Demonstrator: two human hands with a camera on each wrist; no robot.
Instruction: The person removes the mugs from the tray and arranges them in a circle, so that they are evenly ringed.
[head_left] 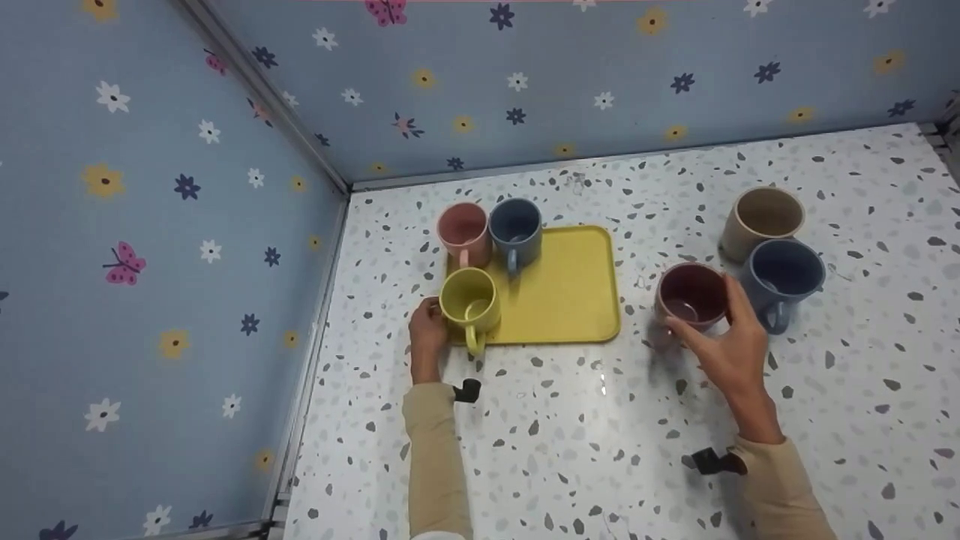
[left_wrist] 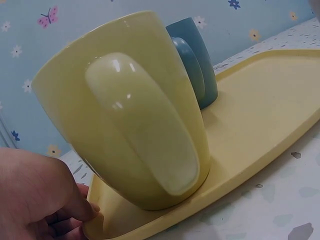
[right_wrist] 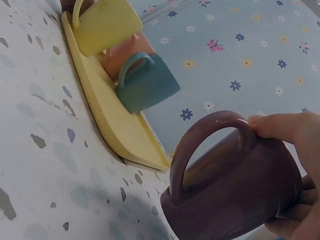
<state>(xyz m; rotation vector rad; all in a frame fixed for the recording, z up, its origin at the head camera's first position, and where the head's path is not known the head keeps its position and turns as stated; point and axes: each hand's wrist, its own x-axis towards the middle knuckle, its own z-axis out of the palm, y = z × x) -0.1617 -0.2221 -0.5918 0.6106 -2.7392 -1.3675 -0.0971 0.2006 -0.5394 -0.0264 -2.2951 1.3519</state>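
My right hand (head_left: 735,349) grips a maroon mug (head_left: 686,292) between thumb and fingers, to the right of the tray. In the right wrist view the mug is tilted, its handle (right_wrist: 207,125) facing the camera. At the left edge of a yellow tray (head_left: 574,289), my left hand (head_left: 426,331) pinches the rim with curled fingers. Beside that hand a yellow mug (left_wrist: 125,125) stands on the tray, its handle toward me. Behind it on the tray are a pink mug (head_left: 463,229) and a blue mug (head_left: 516,229).
Right of the maroon mug stand a beige mug (head_left: 761,217) and another blue mug (head_left: 786,274), close together. Flower-patterned panels (head_left: 570,82) wall off the back and left of the speckled table (head_left: 555,442).
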